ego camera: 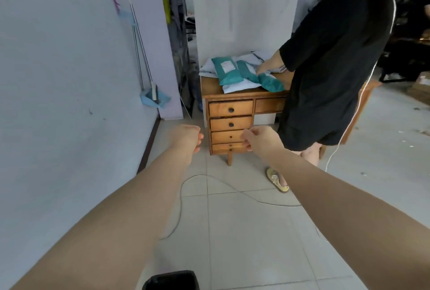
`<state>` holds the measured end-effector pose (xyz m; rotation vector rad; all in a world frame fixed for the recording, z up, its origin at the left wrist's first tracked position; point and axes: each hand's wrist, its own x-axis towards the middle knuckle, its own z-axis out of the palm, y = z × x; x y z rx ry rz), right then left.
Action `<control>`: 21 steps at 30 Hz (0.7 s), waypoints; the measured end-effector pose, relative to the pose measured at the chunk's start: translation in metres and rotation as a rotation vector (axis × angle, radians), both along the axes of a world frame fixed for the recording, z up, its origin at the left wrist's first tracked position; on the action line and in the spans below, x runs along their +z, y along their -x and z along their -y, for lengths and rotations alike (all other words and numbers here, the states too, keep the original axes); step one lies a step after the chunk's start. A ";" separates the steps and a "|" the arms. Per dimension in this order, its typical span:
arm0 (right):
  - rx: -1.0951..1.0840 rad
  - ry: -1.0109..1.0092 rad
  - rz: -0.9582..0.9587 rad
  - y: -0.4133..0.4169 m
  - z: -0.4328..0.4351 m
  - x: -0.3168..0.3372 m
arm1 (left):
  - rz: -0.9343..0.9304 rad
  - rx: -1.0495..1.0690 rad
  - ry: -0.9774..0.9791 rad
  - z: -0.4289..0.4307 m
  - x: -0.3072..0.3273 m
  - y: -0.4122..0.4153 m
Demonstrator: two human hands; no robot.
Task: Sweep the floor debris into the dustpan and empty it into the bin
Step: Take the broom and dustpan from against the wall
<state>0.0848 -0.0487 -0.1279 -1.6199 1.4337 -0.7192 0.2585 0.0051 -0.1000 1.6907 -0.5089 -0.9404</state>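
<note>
Both my arms reach straight out over the tiled floor. My left hand (188, 137) is curled into a loose, empty fist; my right hand (258, 139) has its fingers bent inward, thumb near the fingertips, and I cannot tell whether it pinches anything. Well ahead and left of my left hand, the light blue dustpan (153, 98) leans against the wall with a long-handled broom (137, 33). Below my arms, a black bin (172, 280) shows only its rim.
</note>
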 end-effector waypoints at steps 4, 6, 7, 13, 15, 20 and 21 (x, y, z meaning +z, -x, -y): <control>0.048 -0.021 -0.031 -0.054 0.038 -0.007 | -0.029 0.105 0.004 0.031 -0.006 -0.056; 0.084 -0.029 -0.029 -0.079 0.054 -0.012 | -0.034 0.139 0.023 0.049 -0.013 -0.082; 0.100 -0.037 -0.021 -0.090 0.062 -0.015 | -0.035 0.149 0.022 0.056 -0.016 -0.094; 0.172 -0.059 -0.028 -0.152 0.107 -0.027 | -0.048 0.231 0.008 0.087 -0.032 -0.153; 0.193 -0.056 -0.034 -0.171 0.125 -0.029 | -0.042 0.270 0.021 0.096 -0.034 -0.173; 0.291 -0.040 -0.052 -0.218 0.178 -0.039 | 0.005 0.354 0.004 0.126 -0.035 -0.216; 0.306 -0.026 -0.064 -0.226 0.191 -0.040 | 0.009 0.365 -0.002 0.135 -0.035 -0.223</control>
